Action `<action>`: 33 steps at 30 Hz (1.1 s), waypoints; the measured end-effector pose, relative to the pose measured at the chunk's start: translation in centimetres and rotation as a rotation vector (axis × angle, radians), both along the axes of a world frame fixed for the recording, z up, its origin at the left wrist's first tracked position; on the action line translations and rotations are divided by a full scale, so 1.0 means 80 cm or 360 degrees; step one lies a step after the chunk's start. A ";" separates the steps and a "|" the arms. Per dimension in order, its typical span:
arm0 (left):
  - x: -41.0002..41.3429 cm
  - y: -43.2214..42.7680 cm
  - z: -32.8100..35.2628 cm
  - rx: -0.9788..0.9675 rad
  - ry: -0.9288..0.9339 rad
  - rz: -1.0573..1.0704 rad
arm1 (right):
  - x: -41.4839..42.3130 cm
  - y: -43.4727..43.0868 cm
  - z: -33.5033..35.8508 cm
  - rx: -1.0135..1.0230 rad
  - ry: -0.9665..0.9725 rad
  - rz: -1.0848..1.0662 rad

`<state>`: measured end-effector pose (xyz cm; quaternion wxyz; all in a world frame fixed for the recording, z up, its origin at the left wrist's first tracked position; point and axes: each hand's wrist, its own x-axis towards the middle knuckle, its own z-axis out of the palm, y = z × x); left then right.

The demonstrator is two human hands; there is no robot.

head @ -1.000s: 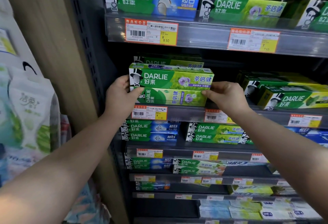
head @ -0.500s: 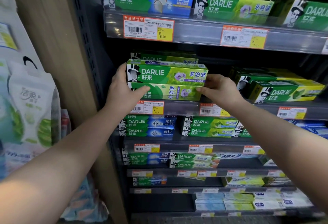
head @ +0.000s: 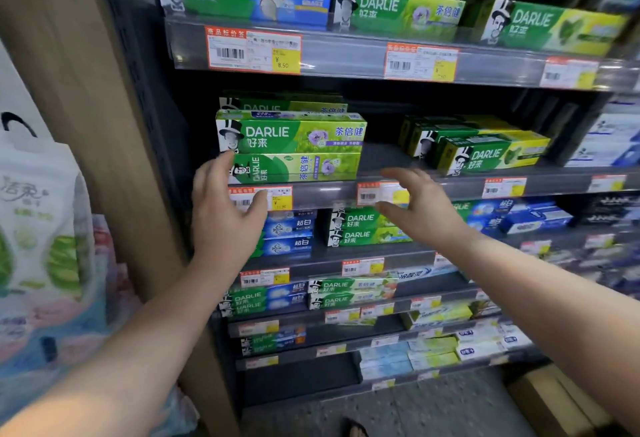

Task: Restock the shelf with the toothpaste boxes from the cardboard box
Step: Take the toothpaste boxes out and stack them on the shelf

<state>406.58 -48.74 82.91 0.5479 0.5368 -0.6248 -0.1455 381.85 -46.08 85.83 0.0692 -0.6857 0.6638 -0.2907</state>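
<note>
- Green Darlie toothpaste boxes (head: 294, 147) sit two high at the left end of the second shelf (head: 450, 183), the upper one upright with its face outward, the lower one showing a narrower face; another box stands behind them.
- Left hand (head: 225, 214) hovers just below and in front of the stack's left end, fingers spread, holding nothing; whether a fingertip touches the box I cannot tell.
- Right hand (head: 415, 208) hangs apart from the stack's right end, palm loose, fingers uncurled, empty.
- Orange-and-yellow price tags (head: 254, 50) line each shelf edge.
- More yellow-green boxes (head: 485, 149) lie further right on that shelf.
- Brown cardboard box (head: 554, 402) shows at the bottom right, on the floor.
</note>
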 end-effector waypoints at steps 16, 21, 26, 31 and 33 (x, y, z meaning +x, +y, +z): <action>-0.183 0.132 -0.110 0.1067 -0.1118 -0.0601 | -0.188 0.200 -0.089 0.0587 0.0083 -0.0284; -0.340 0.226 -0.122 0.1157 -0.1251 -0.0925 | -0.329 0.353 -0.106 0.0679 0.0036 -0.0532; -0.483 0.320 -0.139 0.1242 -0.1395 -0.1244 | -0.470 0.506 -0.113 0.0825 -0.0016 -0.0874; -0.600 0.375 -0.144 0.1182 -0.1535 -0.1388 | -0.557 0.615 -0.123 0.0907 -0.0043 -0.1105; -0.637 0.387 -0.150 0.1183 -0.1542 -0.1458 | -0.579 0.644 -0.131 0.0922 -0.0081 -0.1172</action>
